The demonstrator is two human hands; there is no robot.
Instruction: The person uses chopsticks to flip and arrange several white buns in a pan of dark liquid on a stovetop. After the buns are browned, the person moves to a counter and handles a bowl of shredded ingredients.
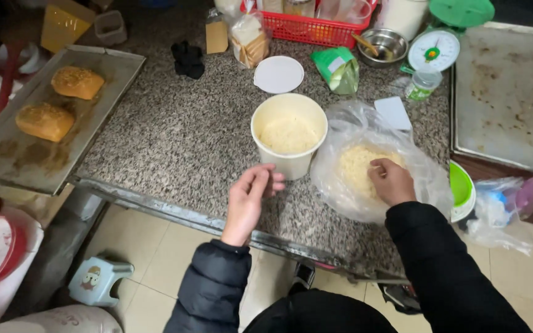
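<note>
Dark sleeves reach from the near edge over the granite tabletop. Left hand hovers just beside the base of the cream tub, fingers curled loosely, its grip released and empty. Right hand is inside the clear bag, fingertips pinched on the pale crumbs there. More crumbs fill the tub. Farther off lie a white lid, a scale, and, far left, a tray with two loaves.
</note>
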